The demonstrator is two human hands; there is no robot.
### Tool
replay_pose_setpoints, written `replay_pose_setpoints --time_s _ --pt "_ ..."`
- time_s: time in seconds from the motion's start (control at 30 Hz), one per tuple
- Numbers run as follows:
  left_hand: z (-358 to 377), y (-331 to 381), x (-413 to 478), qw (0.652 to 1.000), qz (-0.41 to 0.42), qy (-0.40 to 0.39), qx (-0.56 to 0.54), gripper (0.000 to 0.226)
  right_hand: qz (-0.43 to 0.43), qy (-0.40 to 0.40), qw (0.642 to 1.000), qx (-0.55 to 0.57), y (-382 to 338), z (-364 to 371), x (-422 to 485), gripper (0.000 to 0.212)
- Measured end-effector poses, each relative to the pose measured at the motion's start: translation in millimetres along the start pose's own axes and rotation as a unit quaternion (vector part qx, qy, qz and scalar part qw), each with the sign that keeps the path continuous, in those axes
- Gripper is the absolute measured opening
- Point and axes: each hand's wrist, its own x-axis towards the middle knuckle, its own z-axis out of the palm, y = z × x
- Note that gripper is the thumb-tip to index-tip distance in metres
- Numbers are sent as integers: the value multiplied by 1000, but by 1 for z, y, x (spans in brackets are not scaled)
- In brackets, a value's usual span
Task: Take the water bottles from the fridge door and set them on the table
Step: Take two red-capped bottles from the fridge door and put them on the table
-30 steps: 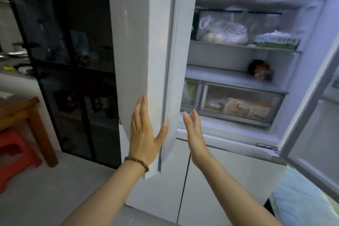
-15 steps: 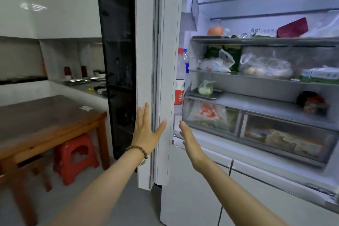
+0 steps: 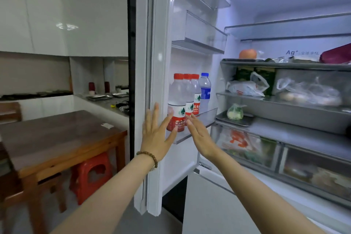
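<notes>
The left fridge door (image 3: 159,43) stands wide open. Its lowest clear door bin (image 3: 206,118) holds three red-capped water bottles (image 3: 177,97) with red and white labels, in a row, and a blue-capped bottle (image 3: 205,89) behind them. My left hand (image 3: 156,135), with a bead bracelet at the wrist, is open, fingers spread, just left of the nearest bottle; its thumb overlaps the label. My right hand (image 3: 199,135) is open in front of the bin, fingertips near the nearest bottle's lower part. Neither hand holds anything. The brown wooden table (image 3: 57,138) stands at the left.
A red plastic stool (image 3: 91,176) sits under the table's near corner. A counter (image 3: 106,99) with metal trays runs behind the table. Fridge shelves (image 3: 284,100) at right hold bagged food, an orange fruit and drawers. A small white slip (image 3: 107,125) lies on the table.
The door has swung fully open and the view has risen, revealing the bottles in the door bin. Both hands have moved up from the door's edge toward the nearest bottle.
</notes>
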Motion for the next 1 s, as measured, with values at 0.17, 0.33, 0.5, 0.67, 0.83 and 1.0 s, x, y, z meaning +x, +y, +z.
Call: replay_pose_setpoints --time_s 0.17,0.33,0.5,0.67,0.83,1.0 --pt "2 -35 21 999 -11 -13 30 53 2 -13 1000 -20 4 22 28 53" --pt "0 -72 36 1000 -7 2 11 55 -24 -9 997 -79 7 44 44 49" --pt "-3 -89 49 998 -17 36 -41 56 -39 -7 995 -95 1 63 60 42" --pt "-23 -83 76 989 23 105 -99 50 12 -47 998 28 -17 60 77 41" --pt "-48 -62 107 973 66 155 -160 48 10 53 995 80 -35 31 111 42" --pt "-45 -47 149 976 -40 64 -205 65 -21 97 991 86 -48 17 164 55"
